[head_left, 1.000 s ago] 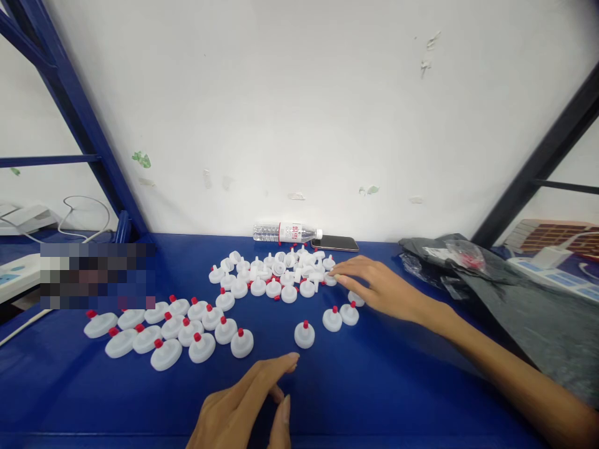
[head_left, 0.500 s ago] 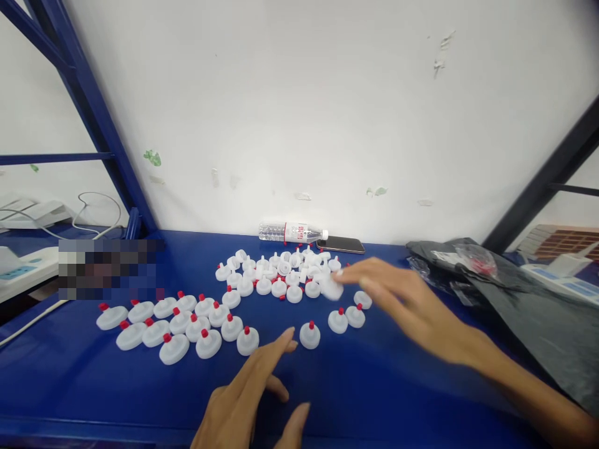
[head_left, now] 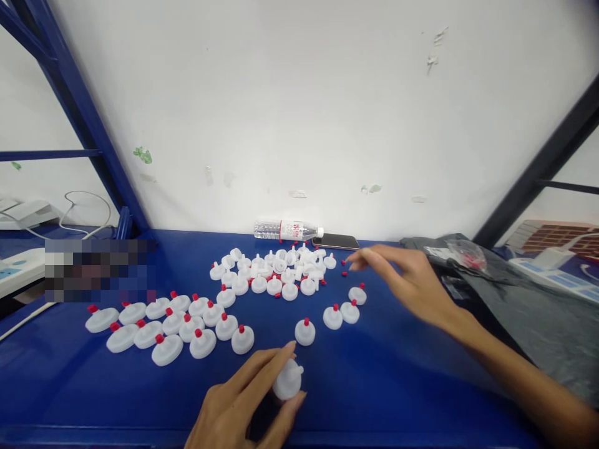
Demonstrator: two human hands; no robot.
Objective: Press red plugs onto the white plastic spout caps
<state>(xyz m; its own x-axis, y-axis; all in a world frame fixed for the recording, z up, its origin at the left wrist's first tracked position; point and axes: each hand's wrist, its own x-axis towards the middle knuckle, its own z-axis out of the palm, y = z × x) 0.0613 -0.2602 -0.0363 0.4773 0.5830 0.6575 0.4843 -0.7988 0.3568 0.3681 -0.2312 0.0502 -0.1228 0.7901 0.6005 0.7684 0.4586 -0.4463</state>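
A white plastic nozzle cap [head_left: 287,379] with a bare spout is held between the thumb and fingers of my left hand [head_left: 238,396], near the table's front. The spout points to the right. My right hand [head_left: 402,277] reaches to the back right, its fingers bent together beside a small red tip [head_left: 344,274]. Whatever lies between those fingertips is hidden. A white cap with a red tip [head_left: 305,332] stands just beyond my left hand. Several more red-tipped caps [head_left: 203,344] stand in a group on the left, and a few others [head_left: 333,317] on the right.
A pile of white caps [head_left: 259,284] with loose red tips covers the blue table's [head_left: 262,418] back middle. Behind it lie a clear bottle [head_left: 269,231] and a phone [head_left: 339,241]. Dark plastic bags [head_left: 505,305] lie right, power strips [head_left: 559,274] on both sides.
A white cap has come from the pile's right side into my left hand, whose fingers have closed on it. My right hand has moved slightly back, to the loose red tips.
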